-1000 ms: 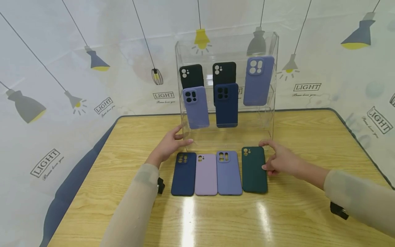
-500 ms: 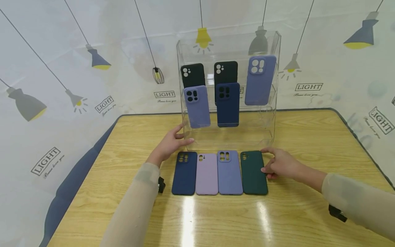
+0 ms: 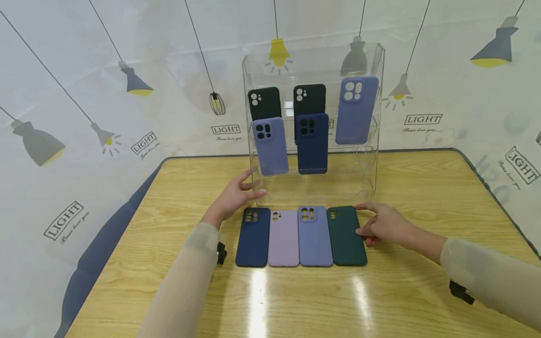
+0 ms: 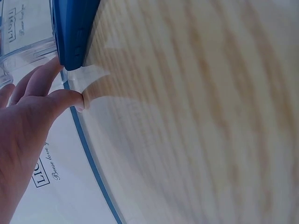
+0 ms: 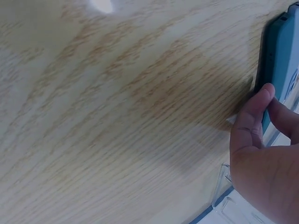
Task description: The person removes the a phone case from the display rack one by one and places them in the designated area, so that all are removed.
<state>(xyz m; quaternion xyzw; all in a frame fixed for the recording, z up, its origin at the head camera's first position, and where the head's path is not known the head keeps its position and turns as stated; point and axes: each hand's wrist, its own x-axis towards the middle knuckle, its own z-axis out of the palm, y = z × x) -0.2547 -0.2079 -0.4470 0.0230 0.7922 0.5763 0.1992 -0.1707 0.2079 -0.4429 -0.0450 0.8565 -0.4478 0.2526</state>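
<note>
Four-cornered phone cases lie side by side on the wooden table: a navy phone case (image 3: 252, 238), a pink phone case (image 3: 283, 238), a periwinkle phone case (image 3: 315, 237) and a dark green phone case (image 3: 348, 236). My right hand (image 3: 386, 224) holds the green case by its upper right corner, one finger at the top edge and another at the side. In the right wrist view the fingertips meet at the case's edge (image 5: 270, 60). My left hand (image 3: 231, 196) grips the lower left side of a clear display stand (image 3: 313, 190), thumb in front and fingers farther back.
Upright in the stand are two black phone cases, a periwinkle case (image 3: 272, 152) and a navy case (image 3: 313, 152) lower down, and another periwinkle case (image 3: 357, 112) at the right. A lamp-patterned wall covering (image 3: 181, 94) rises behind the table (image 3: 313, 300).
The green case has come down flat and shifted slightly left against the periwinkle case, with my right hand still on it. My left hand stays at the stand. The view has shifted slightly.
</note>
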